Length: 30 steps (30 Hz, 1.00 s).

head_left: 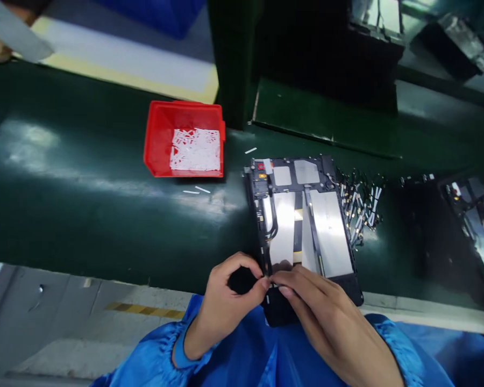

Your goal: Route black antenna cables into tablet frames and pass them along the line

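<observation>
An opened tablet (328, 231) lies on the green bench, showing silver battery panels, dark ribbon cables and a black frame. At its lower left edge, my left hand (229, 301) has thumb and forefinger pinched together; whatever sits between them is too small to make out. My right hand (326, 306) reaches over the tablet's lower part, its thumb and fingertips closed against the same spot. What its fingertips hold, if anything, is hidden. Beside the tablet's right edge is a pile of short cables (357, 209) with white and gold ends.
A red bin (157, 140) holding many small white strips stands to the left. Loose white strips (196, 190) lie in front of it. Another opened tablet (482, 215) rests at the right. Behind are a dark green ledge (326, 115) and a blue container (165, 16).
</observation>
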Motion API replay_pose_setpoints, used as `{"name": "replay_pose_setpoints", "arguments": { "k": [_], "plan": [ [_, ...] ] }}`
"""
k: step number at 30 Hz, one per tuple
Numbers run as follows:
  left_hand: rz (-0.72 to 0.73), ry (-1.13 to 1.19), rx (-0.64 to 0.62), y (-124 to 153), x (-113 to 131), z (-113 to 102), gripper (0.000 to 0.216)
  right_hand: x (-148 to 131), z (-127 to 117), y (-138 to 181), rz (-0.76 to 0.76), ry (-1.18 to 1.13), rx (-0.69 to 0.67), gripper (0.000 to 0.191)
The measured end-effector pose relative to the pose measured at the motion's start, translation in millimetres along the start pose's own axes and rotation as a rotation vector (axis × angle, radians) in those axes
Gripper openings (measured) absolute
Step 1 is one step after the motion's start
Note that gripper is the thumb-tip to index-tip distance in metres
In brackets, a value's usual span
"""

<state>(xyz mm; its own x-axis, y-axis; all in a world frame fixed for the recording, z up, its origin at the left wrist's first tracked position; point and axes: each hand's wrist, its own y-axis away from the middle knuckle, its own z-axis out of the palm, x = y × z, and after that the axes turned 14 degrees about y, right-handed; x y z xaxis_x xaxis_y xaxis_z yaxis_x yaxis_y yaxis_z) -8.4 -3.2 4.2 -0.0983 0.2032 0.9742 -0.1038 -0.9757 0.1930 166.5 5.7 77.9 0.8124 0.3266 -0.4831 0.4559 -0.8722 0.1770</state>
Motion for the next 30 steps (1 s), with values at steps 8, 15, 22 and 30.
{"name": "replay_pose_setpoints", "arguments": {
  "k": [8, 15, 22, 30],
  "plan": [
    [-0.128, -0.063, -0.241, 34.9, 12.4, -15.1, 0.013, -7.5, 10.6, 3.4, 0.065, 0.047, 0.129, 0.008],
    [-0.284, -0.09, -0.192, 46.5, 11.1, -17.4, 0.008, -1.0, 24.2, 2.8, 0.058, -0.012, 0.195, 0.003],
    [-0.206, 0.155, -0.058, 27.4, 22.4, -3.9, 0.006, -5.7, 1.6, -2.5, -0.199, -0.532, 0.249, 0.006],
    [-0.194, 0.257, -0.189, 15.9, 30.2, 1.0, 0.007, 14.3, 4.0, -3.7, -0.08, -0.469, 0.212, 0.024]
  ]
}}
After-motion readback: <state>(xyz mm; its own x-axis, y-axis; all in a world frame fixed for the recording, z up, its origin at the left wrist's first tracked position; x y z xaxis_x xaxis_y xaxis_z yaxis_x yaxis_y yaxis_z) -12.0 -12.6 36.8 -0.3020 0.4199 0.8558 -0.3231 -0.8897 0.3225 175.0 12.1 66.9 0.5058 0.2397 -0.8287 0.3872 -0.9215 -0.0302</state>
